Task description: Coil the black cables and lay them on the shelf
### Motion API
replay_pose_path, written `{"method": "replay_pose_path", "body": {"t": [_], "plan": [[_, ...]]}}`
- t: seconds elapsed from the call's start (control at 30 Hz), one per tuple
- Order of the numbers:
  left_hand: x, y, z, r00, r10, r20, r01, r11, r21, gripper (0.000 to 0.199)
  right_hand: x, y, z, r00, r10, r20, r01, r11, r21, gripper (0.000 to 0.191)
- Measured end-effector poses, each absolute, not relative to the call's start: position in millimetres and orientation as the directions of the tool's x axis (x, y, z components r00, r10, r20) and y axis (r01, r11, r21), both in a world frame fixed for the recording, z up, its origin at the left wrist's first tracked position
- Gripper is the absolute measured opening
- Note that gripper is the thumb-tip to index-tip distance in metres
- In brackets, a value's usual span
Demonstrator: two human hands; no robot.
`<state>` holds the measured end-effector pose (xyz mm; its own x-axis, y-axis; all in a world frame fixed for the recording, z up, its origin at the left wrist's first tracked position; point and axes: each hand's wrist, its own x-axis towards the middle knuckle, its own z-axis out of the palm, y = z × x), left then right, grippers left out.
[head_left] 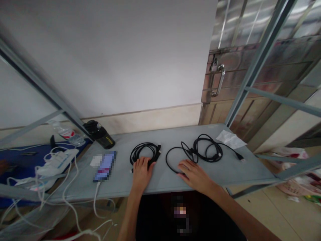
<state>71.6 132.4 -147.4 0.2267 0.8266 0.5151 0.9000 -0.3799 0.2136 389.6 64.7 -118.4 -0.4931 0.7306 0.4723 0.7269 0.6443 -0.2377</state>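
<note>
On the grey table [120, 184], a coiled black cable [137, 147] lies left of centre. My left hand [142, 170] rests over the near part of that coil, its fingers bent onto the cable; whether they grip it is hard to tell. To the right, a second black cable [208, 160] lies in loose loops, with a plug end pointing right. My right hand [193, 174] touches the near left end of this cable at the table's front, thumb and fingers close together around it.
A phone [105, 165] with a white cord, a white paper piece [96, 161] and a dark bottle [100, 134] stand or lie at left. White tissue [230, 139] lies at back right. Metal posts [258, 63] rise at both sides. A power strip [59, 162] is far left.
</note>
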Motion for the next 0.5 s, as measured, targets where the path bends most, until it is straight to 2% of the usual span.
{"method": "replay_pose_path", "body": {"t": [0.07,0.13,0.23,0.33,0.4,0.5], "plan": [[71,132,-148,0.226,0.820,0.525,0.894,-0.388,0.222,0.026,396,49,-105,-0.473,0.649,0.596,0.665,0.707,-0.241,0.013],[72,132,-148,0.234,0.808,0.541,0.884,-0.408,0.226,0.026,409,35,-89,-0.374,0.558,0.741,0.645,0.731,-0.224,0.017],[72,132,-147,0.246,0.781,0.574,0.873,-0.435,0.218,0.027,445,29,-74,-0.105,0.451,0.886,0.752,0.620,-0.226,0.030],[73,131,-147,0.253,0.757,0.603,0.868,-0.453,0.205,0.030,495,43,-80,0.094,0.498,0.862,0.876,0.370,-0.309,0.053],[72,131,-147,0.261,0.747,0.611,0.858,-0.469,0.207,0.031,529,53,-99,0.112,0.614,0.781,0.915,0.244,-0.322,0.068],[71,131,-149,0.269,0.747,0.609,0.849,-0.482,0.217,0.029,567,57,-141,0.101,0.763,0.639,0.915,0.180,-0.360,0.084]]}}
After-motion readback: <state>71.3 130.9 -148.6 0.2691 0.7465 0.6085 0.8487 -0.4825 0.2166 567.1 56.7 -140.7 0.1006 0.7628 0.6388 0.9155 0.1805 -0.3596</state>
